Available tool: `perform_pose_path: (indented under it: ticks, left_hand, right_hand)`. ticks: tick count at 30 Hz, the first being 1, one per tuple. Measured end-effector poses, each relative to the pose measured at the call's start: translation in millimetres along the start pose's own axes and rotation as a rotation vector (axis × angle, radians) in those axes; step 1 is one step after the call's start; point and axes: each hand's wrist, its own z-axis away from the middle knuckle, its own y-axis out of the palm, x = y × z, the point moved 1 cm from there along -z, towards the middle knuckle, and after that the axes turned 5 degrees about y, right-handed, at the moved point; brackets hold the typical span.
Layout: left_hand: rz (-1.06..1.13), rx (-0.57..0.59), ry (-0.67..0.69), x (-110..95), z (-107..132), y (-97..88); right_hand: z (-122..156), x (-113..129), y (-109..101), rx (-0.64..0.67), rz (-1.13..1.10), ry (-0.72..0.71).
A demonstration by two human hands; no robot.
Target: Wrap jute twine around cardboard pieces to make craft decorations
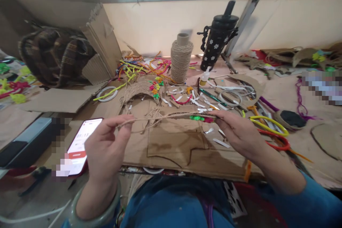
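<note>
Between my hands stretches a length of jute twine [149, 118]. Its left end is pinched in the fingers of my left hand [109, 142]. My right hand [237, 131] grips a cardboard piece [184, 115] seen nearly edge-on, with green and pink decorations [199, 118] on its underside. The twine runs to this piece. Beyond it lies a curved, twine-wrapped cardboard piece [139, 91] with small coloured flowers at its right end. Under my hands is a flat cardboard sheet [171, 144] with dark drawn lines.
Behind stand a twine spool [181, 58], a black flowered tumbler [217, 42] and a small glue bottle [205, 77]. A lit phone [82, 142] lies left. Scissors with red handles [278, 142] and paper scraps lie right. A cardboard box [101, 39] stands at back left.
</note>
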Motion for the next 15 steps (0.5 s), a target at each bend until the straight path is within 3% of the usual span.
perform_pose_path:
  ticks: [3,8,11,15]
  left_hand:
    - [0.430,0.030,-0.156,-21.2,-11.5,12.3]
    - [0.610,0.065,-0.083,-49.5,-25.5,23.3]
    - [0.542,0.034,-0.047,-40.9,-26.1,24.5]
    - [0.306,0.044,-0.089,-8.3,-19.2,19.6]
  right_hand:
    - [-1.3,-5.7,-0.6,0.053,-0.038,0.071]
    - [-0.5,-7.1,-6.8,0.017,-0.083,0.160]
    - [1.1,-7.5,-18.0,-0.050,-0.053,0.161]
    - [-0.5,-9.8,-37.0,-0.123,0.014,0.151]
